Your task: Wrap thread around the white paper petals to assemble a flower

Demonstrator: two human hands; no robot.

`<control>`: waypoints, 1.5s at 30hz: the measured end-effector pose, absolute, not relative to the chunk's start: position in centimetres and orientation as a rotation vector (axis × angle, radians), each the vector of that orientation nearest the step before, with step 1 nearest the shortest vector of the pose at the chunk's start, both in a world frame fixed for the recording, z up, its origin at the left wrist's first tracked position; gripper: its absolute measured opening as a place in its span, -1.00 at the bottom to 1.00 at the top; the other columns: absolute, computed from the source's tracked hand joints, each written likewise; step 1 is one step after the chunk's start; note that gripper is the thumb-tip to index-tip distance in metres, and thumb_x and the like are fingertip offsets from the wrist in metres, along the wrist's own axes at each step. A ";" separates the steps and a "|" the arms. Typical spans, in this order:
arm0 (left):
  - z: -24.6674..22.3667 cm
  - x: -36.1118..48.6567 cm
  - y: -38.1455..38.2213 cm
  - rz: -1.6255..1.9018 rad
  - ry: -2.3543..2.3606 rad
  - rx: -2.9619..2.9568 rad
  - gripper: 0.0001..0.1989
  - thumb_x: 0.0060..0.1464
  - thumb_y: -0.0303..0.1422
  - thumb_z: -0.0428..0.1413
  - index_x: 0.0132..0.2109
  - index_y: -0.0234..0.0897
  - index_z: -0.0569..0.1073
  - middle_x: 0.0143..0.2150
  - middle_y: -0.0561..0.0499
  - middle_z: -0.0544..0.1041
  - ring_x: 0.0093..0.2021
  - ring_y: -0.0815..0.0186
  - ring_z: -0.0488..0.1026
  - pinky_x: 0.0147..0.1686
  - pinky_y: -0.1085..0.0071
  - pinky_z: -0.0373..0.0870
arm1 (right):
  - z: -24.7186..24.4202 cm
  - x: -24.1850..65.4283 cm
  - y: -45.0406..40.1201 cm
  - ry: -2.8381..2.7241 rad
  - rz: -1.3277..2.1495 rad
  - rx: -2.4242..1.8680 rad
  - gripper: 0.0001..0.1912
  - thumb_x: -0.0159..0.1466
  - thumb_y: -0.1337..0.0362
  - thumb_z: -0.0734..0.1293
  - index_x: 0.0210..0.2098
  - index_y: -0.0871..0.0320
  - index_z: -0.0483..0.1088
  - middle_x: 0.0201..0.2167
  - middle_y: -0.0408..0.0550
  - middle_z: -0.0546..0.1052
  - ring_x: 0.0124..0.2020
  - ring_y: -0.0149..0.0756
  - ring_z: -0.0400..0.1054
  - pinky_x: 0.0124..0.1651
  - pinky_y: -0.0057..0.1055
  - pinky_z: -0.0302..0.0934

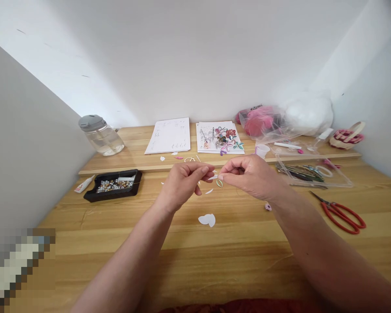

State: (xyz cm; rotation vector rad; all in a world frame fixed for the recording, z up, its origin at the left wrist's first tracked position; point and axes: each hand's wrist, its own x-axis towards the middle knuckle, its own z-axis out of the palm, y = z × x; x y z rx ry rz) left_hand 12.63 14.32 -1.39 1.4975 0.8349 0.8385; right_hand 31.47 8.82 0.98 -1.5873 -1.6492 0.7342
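My left hand [186, 182] and my right hand [249, 176] meet over the middle of the table, fingertips pinched close together. Between them runs a small, thin white piece [213, 177], apparently paper, gripped at either end. Just below the right fingertips is a small green leaf-shaped loop [219, 184]. A white sliver [209, 191] lies on the wood under the hands. Nearer to me rests a white cut paper piece [207, 220] with rounded lobes. A small pink item [267, 207] sits by my right wrist, partly hidden.
A black tray of beads [114, 186] and a glue tube [84, 184] lie left, below a lidded water jar [102, 137]. Red-handled scissors [340, 215] and a clear tray of tools [313, 174] lie right. Behind are paper sheets [169, 135], wire flowers [227, 138] and a small basket [346, 137].
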 end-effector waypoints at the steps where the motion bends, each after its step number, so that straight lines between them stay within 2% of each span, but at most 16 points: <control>1: -1.4 12.7 14.2 0.822 0.829 1.501 -0.72 0.09 -0.21 0.22 -0.14 -0.31 0.63 -0.27 -0.12 0.64 -0.23 0.24 0.58 -0.61 0.58 0.34 | 1.0 31.4 8.8 -1.648 0.736 -1.599 -0.86 0.12 0.22 0.39 -0.48 0.17 0.51 -0.64 -0.20 0.31 -0.61 -0.49 0.09 -0.59 -0.49 -0.04; 3: -1.4 12.9 14.0 0.790 0.832 1.506 -0.72 0.05 -0.20 0.27 -0.16 -0.30 0.63 -0.28 -0.11 0.64 -0.27 0.28 0.56 -0.59 0.58 0.36 | 1.2 31.3 8.7 -1.644 0.761 -1.614 -0.84 0.14 0.20 0.39 -0.48 0.17 0.51 -0.65 -0.21 0.28 -0.62 -0.49 0.05 -0.60 -0.48 -0.07; 7: -1.7 13.2 13.9 0.761 0.868 1.466 -0.71 -0.09 -0.18 0.36 -0.32 -0.34 0.61 -0.44 -0.05 0.59 -0.45 0.39 0.49 -0.60 0.59 0.32 | 1.4 31.1 8.5 -1.639 0.775 -1.624 -0.82 0.15 0.18 0.39 -0.46 0.16 0.52 -0.65 -0.23 0.23 -0.62 -0.50 0.01 -0.61 -0.49 -0.11; 10: -1.9 13.4 13.9 0.772 0.878 1.390 -0.69 -0.14 -0.19 0.40 -0.36 -0.36 0.59 -0.50 -0.02 0.56 -0.51 0.43 0.46 -0.57 0.57 0.34 | 1.4 31.1 8.4 -1.653 0.743 -1.623 -0.84 0.15 0.20 0.39 -0.47 0.16 0.52 -0.64 -0.24 0.22 -0.62 -0.50 0.03 -0.60 -0.48 -0.10; 17: -2.0 13.4 13.9 0.769 0.879 1.361 -0.75 -0.05 -0.24 0.34 -0.34 -0.37 0.59 -0.49 -0.01 0.57 -0.51 0.44 0.47 -0.47 0.54 0.44 | 1.4 31.2 8.6 -1.635 0.745 -1.663 -0.87 0.15 0.22 0.39 -0.44 0.15 0.52 -0.63 -0.23 0.24 -0.59 -0.48 0.05 -0.58 -0.47 -0.07; 28: -1.7 13.7 13.7 0.850 0.911 1.359 -0.79 -0.04 -0.28 0.32 -0.38 -0.38 0.56 -0.54 0.03 0.54 -0.55 0.48 0.42 -0.49 0.58 0.40 | 1.3 31.1 8.8 -1.578 0.780 -1.649 -0.87 0.12 0.23 0.39 -0.38 0.15 0.54 -0.59 -0.23 0.24 -0.56 -0.48 0.07 -0.53 -0.46 -0.05; 31: -1.7 13.6 13.7 0.833 0.885 1.338 -0.80 -0.03 -0.30 0.32 -0.35 -0.38 0.58 -0.50 0.00 0.56 -0.52 0.47 0.45 -0.46 0.57 0.43 | 1.2 31.1 8.8 -1.560 0.791 -1.637 -0.87 0.12 0.24 0.38 -0.40 0.16 0.53 -0.61 -0.23 0.25 -0.57 -0.47 0.06 -0.54 -0.46 -0.07; 36: -1.8 13.1 14.2 0.778 0.798 1.276 -0.75 0.04 -0.26 0.30 -0.19 -0.36 0.63 -0.29 -0.10 0.63 -0.41 0.43 0.54 -0.39 0.56 0.49 | 1.1 31.3 8.8 -1.539 0.781 -1.630 -0.87 0.12 0.23 0.38 -0.41 0.16 0.53 -0.61 -0.23 0.27 -0.57 -0.48 0.08 -0.53 -0.47 -0.05; 40: -1.9 12.9 14.5 0.795 0.759 1.201 -0.65 0.11 -0.13 0.24 -0.21 -0.39 0.62 -0.30 -0.13 0.61 -0.43 0.40 0.55 -0.51 0.59 0.43 | 1.2 31.3 8.8 -1.539 0.786 -1.642 -0.86 0.12 0.22 0.38 -0.42 0.16 0.53 -0.62 -0.23 0.28 -0.58 -0.48 0.08 -0.53 -0.48 -0.05; 45: -2.1 13.0 14.5 0.774 0.736 1.220 -0.70 0.12 -0.19 0.22 -0.24 -0.40 0.63 -0.31 -0.14 0.61 -0.42 0.38 0.55 -0.57 0.61 0.38 | 1.1 31.3 8.7 -1.562 0.778 -1.643 -0.87 0.11 0.23 0.37 -0.42 0.16 0.54 -0.62 -0.24 0.25 -0.58 -0.49 0.06 -0.54 -0.49 -0.06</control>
